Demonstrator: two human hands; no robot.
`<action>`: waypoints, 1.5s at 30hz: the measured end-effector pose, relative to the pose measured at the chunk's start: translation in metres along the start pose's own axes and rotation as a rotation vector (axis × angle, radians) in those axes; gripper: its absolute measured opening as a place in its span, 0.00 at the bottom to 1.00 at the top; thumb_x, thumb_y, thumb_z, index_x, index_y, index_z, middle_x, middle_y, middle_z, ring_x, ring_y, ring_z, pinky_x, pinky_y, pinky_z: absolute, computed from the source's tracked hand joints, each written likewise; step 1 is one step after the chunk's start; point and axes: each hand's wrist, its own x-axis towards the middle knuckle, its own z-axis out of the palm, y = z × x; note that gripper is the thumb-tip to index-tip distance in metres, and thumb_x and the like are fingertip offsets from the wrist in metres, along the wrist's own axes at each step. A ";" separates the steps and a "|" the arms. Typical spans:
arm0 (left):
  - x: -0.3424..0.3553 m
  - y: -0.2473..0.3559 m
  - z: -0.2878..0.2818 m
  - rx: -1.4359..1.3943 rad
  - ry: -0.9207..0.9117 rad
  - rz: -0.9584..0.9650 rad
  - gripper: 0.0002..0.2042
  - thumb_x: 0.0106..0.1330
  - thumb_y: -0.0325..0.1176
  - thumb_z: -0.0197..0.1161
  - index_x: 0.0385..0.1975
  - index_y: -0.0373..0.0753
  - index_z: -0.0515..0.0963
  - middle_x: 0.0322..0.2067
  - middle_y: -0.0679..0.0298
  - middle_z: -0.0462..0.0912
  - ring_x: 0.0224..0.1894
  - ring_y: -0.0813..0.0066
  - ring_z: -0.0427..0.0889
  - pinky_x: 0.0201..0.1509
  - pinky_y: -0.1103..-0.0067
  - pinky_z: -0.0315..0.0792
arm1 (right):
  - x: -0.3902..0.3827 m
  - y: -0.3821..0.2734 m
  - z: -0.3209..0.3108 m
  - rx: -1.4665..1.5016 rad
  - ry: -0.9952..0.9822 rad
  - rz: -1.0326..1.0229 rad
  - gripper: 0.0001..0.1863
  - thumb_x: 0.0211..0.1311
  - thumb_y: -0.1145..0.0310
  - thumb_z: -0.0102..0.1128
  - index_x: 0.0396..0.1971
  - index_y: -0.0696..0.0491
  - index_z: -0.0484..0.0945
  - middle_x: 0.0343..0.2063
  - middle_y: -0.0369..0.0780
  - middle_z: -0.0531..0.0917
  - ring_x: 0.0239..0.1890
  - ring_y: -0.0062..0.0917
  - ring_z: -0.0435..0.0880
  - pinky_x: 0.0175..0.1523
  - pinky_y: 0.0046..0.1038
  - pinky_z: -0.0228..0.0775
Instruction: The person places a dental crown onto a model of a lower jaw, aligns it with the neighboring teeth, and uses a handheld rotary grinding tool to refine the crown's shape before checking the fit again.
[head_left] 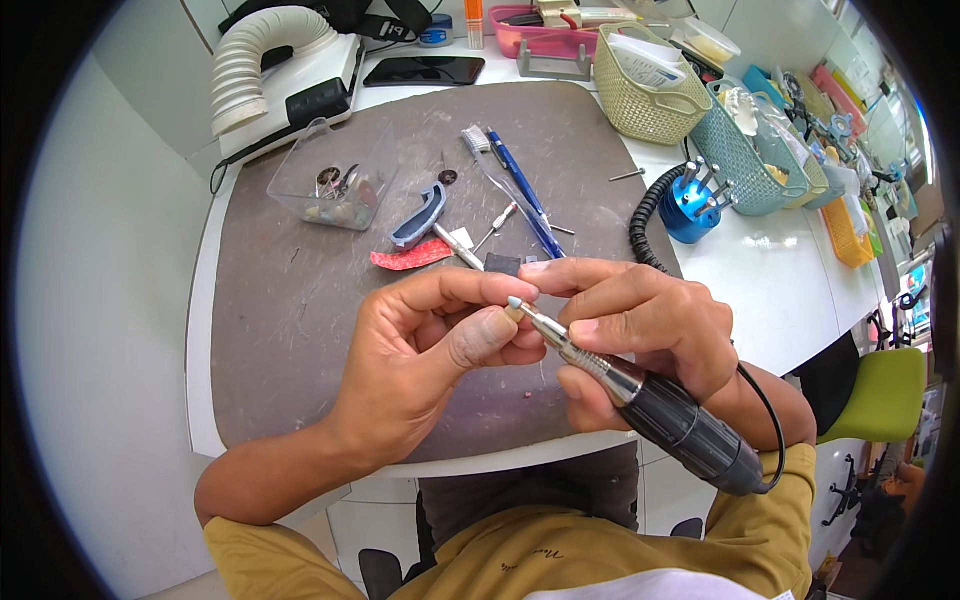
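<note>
My right hand (655,320) grips a rotary handpiece (690,430) with a steel front, black body and cord. Its small pale grey tip (515,302) points up-left at the fingers of my left hand (410,360), which pinch a small pale piece (512,312), mostly hidden. The fingertips of both hands nearly meet. Just beyond them on the brown mat (280,370) lie a dark square piece (502,263), a red strip (410,257), a blue-grey tray-like piece on a handle (420,215), a toothbrush (478,145), blue pens (515,165) and thin bits (495,228).
A clear box (330,195) of small parts sits left. At the back are a white hose machine (330,70), phone (425,71), pink tray (540,30) and baskets (650,100). Right are a blue bur stand (690,215), coiled cable (645,225) and green chair (880,390).
</note>
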 end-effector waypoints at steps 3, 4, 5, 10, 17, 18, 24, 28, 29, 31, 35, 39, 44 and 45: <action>0.000 0.000 0.000 -0.006 0.001 -0.011 0.10 0.73 0.29 0.64 0.51 0.34 0.79 0.43 0.58 0.85 0.46 0.72 0.87 0.52 0.72 0.84 | -0.002 0.000 -0.006 0.018 -0.061 0.020 0.18 0.54 0.77 0.76 0.42 0.61 0.77 0.33 0.48 0.86 0.46 0.46 0.90 0.51 0.41 0.84; 0.000 0.000 0.000 -0.007 0.001 -0.011 0.10 0.73 0.29 0.64 0.51 0.34 0.79 0.43 0.58 0.85 0.46 0.72 0.87 0.52 0.72 0.84 | -0.002 0.000 -0.007 0.032 -0.091 0.027 0.19 0.56 0.75 0.76 0.45 0.61 0.77 0.34 0.48 0.85 0.48 0.48 0.89 0.53 0.44 0.83; 0.000 0.000 0.000 -0.010 0.004 -0.010 0.10 0.73 0.29 0.64 0.50 0.34 0.79 0.43 0.58 0.85 0.46 0.72 0.87 0.52 0.72 0.85 | -0.002 0.000 -0.008 0.046 -0.121 0.034 0.20 0.59 0.74 0.75 0.48 0.61 0.76 0.34 0.48 0.84 0.50 0.50 0.88 0.56 0.48 0.82; 0.000 0.000 0.001 -0.017 -0.007 -0.002 0.10 0.73 0.29 0.64 0.50 0.34 0.79 0.43 0.58 0.85 0.46 0.72 0.87 0.52 0.72 0.85 | -0.002 0.001 -0.002 0.022 -0.017 0.000 0.17 0.51 0.79 0.77 0.39 0.61 0.78 0.33 0.47 0.86 0.44 0.45 0.91 0.48 0.36 0.85; 0.000 0.001 0.000 -0.024 0.001 -0.020 0.10 0.73 0.29 0.64 0.50 0.34 0.79 0.43 0.58 0.85 0.46 0.72 0.87 0.52 0.72 0.85 | -0.002 -0.001 -0.007 0.022 -0.115 0.028 0.19 0.59 0.74 0.75 0.47 0.61 0.76 0.34 0.49 0.84 0.50 0.51 0.87 0.56 0.48 0.82; 0.000 0.000 0.000 -0.025 0.000 -0.017 0.10 0.73 0.29 0.63 0.50 0.34 0.79 0.43 0.58 0.85 0.46 0.72 0.87 0.52 0.72 0.85 | -0.002 -0.001 -0.007 0.020 -0.116 0.030 0.19 0.59 0.74 0.74 0.47 0.61 0.76 0.34 0.49 0.84 0.50 0.50 0.88 0.56 0.47 0.83; 0.000 0.001 0.001 -0.032 0.007 -0.012 0.10 0.74 0.28 0.63 0.50 0.33 0.79 0.43 0.58 0.85 0.45 0.72 0.87 0.51 0.72 0.85 | -0.001 -0.003 -0.008 0.017 -0.118 0.032 0.18 0.60 0.74 0.74 0.46 0.61 0.76 0.34 0.49 0.84 0.50 0.50 0.88 0.55 0.47 0.83; 0.000 0.001 0.002 -0.033 0.020 -0.013 0.10 0.74 0.28 0.63 0.50 0.33 0.79 0.42 0.58 0.86 0.45 0.73 0.87 0.51 0.72 0.85 | -0.002 -0.002 -0.008 0.030 -0.122 0.035 0.19 0.60 0.75 0.74 0.47 0.62 0.75 0.35 0.49 0.84 0.50 0.50 0.87 0.57 0.48 0.82; 0.000 0.001 0.002 -0.027 0.020 -0.012 0.10 0.74 0.28 0.62 0.50 0.33 0.79 0.42 0.58 0.86 0.45 0.73 0.87 0.51 0.72 0.85 | -0.003 -0.001 -0.008 0.035 -0.121 0.034 0.19 0.60 0.75 0.74 0.47 0.62 0.75 0.35 0.50 0.84 0.51 0.50 0.87 0.57 0.48 0.82; 0.000 0.002 0.002 -0.022 0.020 -0.010 0.10 0.74 0.28 0.62 0.50 0.33 0.79 0.42 0.58 0.86 0.44 0.73 0.87 0.51 0.72 0.85 | -0.004 -0.001 -0.009 0.040 -0.129 0.043 0.19 0.60 0.75 0.74 0.47 0.62 0.74 0.35 0.50 0.84 0.51 0.50 0.87 0.58 0.48 0.81; 0.000 0.002 0.003 -0.017 0.023 -0.011 0.09 0.74 0.27 0.62 0.50 0.33 0.79 0.41 0.58 0.86 0.45 0.73 0.87 0.51 0.72 0.85 | -0.003 -0.002 -0.009 0.026 -0.131 0.039 0.19 0.60 0.76 0.73 0.47 0.62 0.75 0.35 0.50 0.84 0.51 0.50 0.87 0.58 0.49 0.81; 0.000 0.001 0.004 -0.028 0.026 -0.007 0.09 0.74 0.27 0.61 0.50 0.33 0.79 0.41 0.58 0.86 0.45 0.73 0.87 0.51 0.72 0.85 | -0.001 -0.002 -0.009 0.032 -0.130 0.032 0.19 0.59 0.76 0.74 0.47 0.61 0.75 0.35 0.49 0.84 0.51 0.50 0.87 0.57 0.48 0.81; -0.001 0.001 0.001 -0.009 0.026 -0.022 0.10 0.74 0.28 0.62 0.51 0.33 0.79 0.42 0.58 0.85 0.45 0.73 0.87 0.52 0.72 0.84 | -0.002 -0.003 -0.009 0.025 -0.148 0.066 0.20 0.59 0.77 0.72 0.48 0.61 0.74 0.36 0.50 0.83 0.51 0.52 0.87 0.57 0.49 0.82; 0.000 0.002 0.001 -0.004 0.015 -0.027 0.11 0.74 0.28 0.61 0.52 0.34 0.78 0.43 0.59 0.85 0.45 0.73 0.86 0.53 0.73 0.84 | -0.004 -0.001 -0.008 0.035 -0.129 0.051 0.20 0.60 0.77 0.71 0.48 0.61 0.72 0.37 0.50 0.82 0.51 0.52 0.86 0.57 0.49 0.82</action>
